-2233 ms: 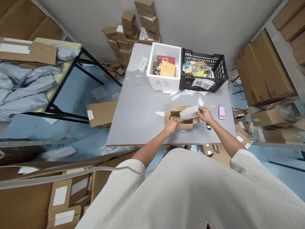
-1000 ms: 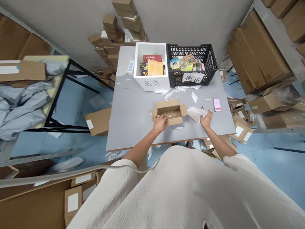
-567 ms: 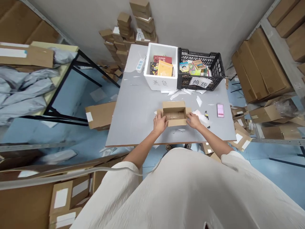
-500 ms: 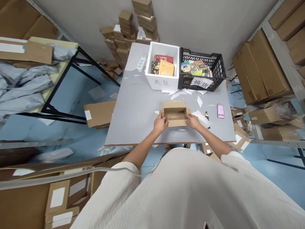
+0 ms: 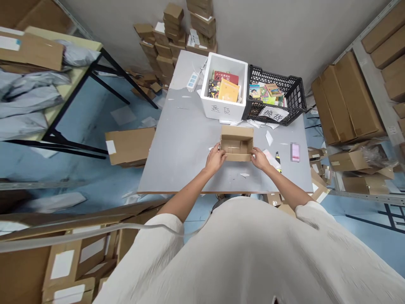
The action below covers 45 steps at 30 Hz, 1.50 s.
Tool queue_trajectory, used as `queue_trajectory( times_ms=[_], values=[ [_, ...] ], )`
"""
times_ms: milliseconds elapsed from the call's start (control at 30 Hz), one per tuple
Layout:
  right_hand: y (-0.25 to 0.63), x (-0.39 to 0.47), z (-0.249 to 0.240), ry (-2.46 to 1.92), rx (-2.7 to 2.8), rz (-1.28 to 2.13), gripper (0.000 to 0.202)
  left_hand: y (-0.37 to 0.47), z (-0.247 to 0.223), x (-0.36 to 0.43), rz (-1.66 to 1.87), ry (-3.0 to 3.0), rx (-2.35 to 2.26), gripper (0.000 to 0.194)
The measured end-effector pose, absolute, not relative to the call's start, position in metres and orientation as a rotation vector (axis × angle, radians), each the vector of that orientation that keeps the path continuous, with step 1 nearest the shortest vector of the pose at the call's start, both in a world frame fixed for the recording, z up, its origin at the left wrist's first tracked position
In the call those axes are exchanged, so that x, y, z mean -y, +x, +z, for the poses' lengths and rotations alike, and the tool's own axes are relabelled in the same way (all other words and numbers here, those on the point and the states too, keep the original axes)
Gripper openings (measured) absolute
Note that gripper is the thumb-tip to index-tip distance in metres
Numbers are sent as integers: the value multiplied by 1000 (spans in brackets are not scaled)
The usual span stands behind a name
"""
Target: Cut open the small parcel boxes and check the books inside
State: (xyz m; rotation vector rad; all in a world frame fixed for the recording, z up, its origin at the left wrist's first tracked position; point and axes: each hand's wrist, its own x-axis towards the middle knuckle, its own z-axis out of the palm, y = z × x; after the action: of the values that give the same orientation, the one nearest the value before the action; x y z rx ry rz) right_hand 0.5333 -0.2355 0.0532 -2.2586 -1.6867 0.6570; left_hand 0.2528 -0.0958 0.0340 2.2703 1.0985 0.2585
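A small brown cardboard box (image 5: 237,156) stands on the grey table with its top open, and its inside looks bare. My left hand (image 5: 215,158) grips the box's near left corner, fingers closed on the cardboard. At the near right corner, my right hand (image 5: 259,159) holds the box in the same way. Just right of that hand lie a pale sheet (image 5: 271,159) and a black and yellow utility knife (image 5: 278,161). Paper scraps (image 5: 269,138) lie around the box.
Behind the box stand a white foam bin (image 5: 224,109) with books and a black plastic crate (image 5: 292,110) holding more books. A phone (image 5: 295,152) lies on the table's right (image 5: 177,143). A power strip (image 5: 192,82) sits at the back left. Cardboard boxes (image 5: 131,145) surround the table.
Both hands have shifted the box slightly away from the table's front edge. The side flaps that stuck out left and right no longer show. The view has turned a little.
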Motion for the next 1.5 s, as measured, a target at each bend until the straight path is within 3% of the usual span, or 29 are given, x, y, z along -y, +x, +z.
queue_trajectory(
  times_ms=[267,533,767,1167,1500],
  values=[
    [518,169,28,-2159,1661,693,51,248,26,37,262,2263,-1228,29],
    [506,133,5,-2096,1663,815,61,235,10,6,184,2141,-1305,44],
    [515,133,6,-2061,1617,808,61,239,19,6,236,2280,-1244,36],
    [583,224,16,-2164,1184,763,54,326,59,83,340,2493,-671,46],
    [633,324,-2,-2491,1190,863,40,398,28,180,36,2468,-443,40]
  ],
)
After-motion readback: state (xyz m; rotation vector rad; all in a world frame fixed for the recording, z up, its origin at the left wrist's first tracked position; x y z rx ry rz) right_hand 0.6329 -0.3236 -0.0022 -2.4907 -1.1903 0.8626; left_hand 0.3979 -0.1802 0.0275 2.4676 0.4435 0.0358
